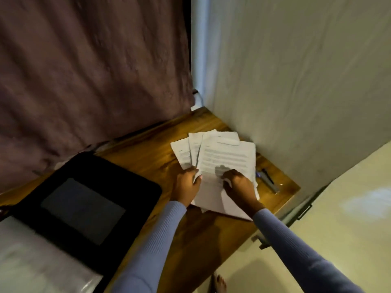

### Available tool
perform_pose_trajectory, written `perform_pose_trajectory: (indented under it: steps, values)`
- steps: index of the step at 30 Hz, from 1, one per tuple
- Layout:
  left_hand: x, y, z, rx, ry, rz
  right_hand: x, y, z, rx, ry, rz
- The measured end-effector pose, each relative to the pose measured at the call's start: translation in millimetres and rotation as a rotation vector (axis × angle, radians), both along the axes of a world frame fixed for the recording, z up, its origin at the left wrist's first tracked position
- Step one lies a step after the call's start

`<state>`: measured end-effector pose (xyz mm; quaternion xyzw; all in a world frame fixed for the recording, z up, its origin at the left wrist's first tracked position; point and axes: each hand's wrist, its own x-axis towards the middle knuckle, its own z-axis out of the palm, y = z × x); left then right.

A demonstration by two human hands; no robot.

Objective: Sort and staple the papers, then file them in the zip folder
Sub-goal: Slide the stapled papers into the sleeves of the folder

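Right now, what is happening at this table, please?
A person in blue sleeves is sorting printed papers on a wooden table. The left hand grips a fanned bunch of sheets by the lower edge, and the right hand, fingers curled, pinches the top sheet. A black zip folder lies to the left, nothing filed in it yet as far as the picture shows. A dark object, perhaps the stapler, lies untouched to the right of the papers.
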<state>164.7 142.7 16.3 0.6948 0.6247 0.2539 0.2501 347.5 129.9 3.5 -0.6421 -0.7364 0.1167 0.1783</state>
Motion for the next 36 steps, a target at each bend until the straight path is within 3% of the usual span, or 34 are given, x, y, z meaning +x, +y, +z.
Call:
perform_pose_trajectory:
  steps: [8, 14, 16, 22, 24, 28, 31, 34, 36]
  values:
    - [46.3, 80.2, -19.9, -0.153, 0.269, 0.028, 28.4, 28.0, -7.5, -0.080, -0.037, 0.151]
    - [49.3, 94.3, -20.9, -0.231, -0.221, 0.219, 37.5, 31.1, -22.3, -0.095, 0.017, 0.195]
    - [52.0, 92.8, -17.4, -0.243, -0.232, 0.221, 37.9, 33.2, -23.2, -0.071, -0.060, 0.250]
    - [32.8, 75.5, -2.8, -0.138, -0.257, 0.177, 34.2, 32.3, -13.6, 0.125, 0.016, 0.243]
    - [8.8, 60.3, 2.4, -0.101, -0.388, 0.235, 24.1, 32.7, -1.8, 0.164, 0.081, 0.229]
    - [-44.1, 11.1, 23.8, -0.002, -0.821, 0.462, -11.5, 32.3, 14.3, 0.209, 0.193, 0.269]
    - [-93.5, -38.1, 30.0, 0.069, -0.887, 0.571, -53.1, 27.1, 13.2, 0.198, 0.225, 0.366]
    - [-139.4, -86.5, 30.1, 0.107, -0.916, 0.695, -106.1, 14.1, 17.8, 0.126, 0.414, 0.476]
    - [-165.9, -120.8, 32.4, 0.132, -0.938, 0.768, -145.3, -1.3, 25.6, -0.097, 0.631, 0.491]
